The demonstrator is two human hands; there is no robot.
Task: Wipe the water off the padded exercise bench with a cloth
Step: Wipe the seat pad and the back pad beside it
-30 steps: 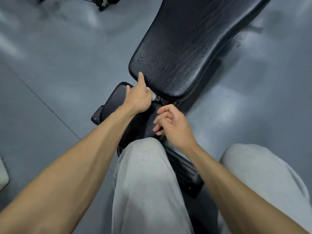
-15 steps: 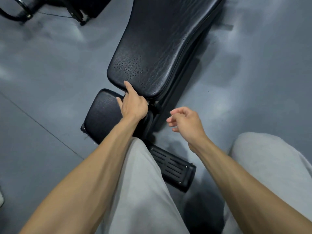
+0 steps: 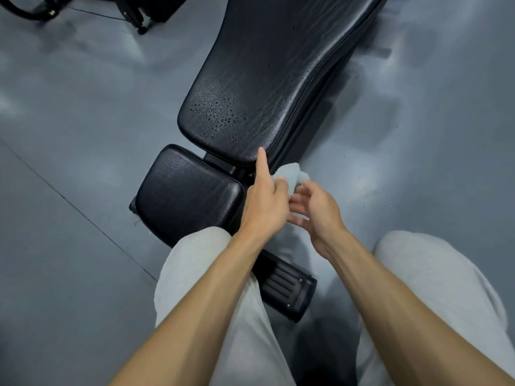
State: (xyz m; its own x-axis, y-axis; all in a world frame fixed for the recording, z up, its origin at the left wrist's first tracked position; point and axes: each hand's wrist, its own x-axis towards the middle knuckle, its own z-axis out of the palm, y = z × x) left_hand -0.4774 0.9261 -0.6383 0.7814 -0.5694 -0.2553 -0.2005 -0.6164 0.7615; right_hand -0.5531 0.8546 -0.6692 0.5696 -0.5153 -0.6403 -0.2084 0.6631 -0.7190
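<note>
The black padded exercise bench's long back pad [image 3: 267, 79] runs up the middle, with water droplets [image 3: 217, 115] spread over its near end. Its small seat pad [image 3: 186, 190] lies just below it. My left hand [image 3: 264, 201] grips a bunched pale grey cloth [image 3: 291, 174], index finger stretched out to the back pad's near edge. My right hand [image 3: 315, 207] is beside it, fingers relaxed, its fingertips touching the cloth from the right.
Grey floor surrounds the bench. The bench's black foot plate [image 3: 284, 288] lies between my knees, which are in light grey trousers. Black equipment with a wheeled leg [image 3: 136, 18] stands at the top left.
My left hand has lifted out of the gap between the pads with the cloth now showing in it. My right hand has moved left to meet the cloth.
</note>
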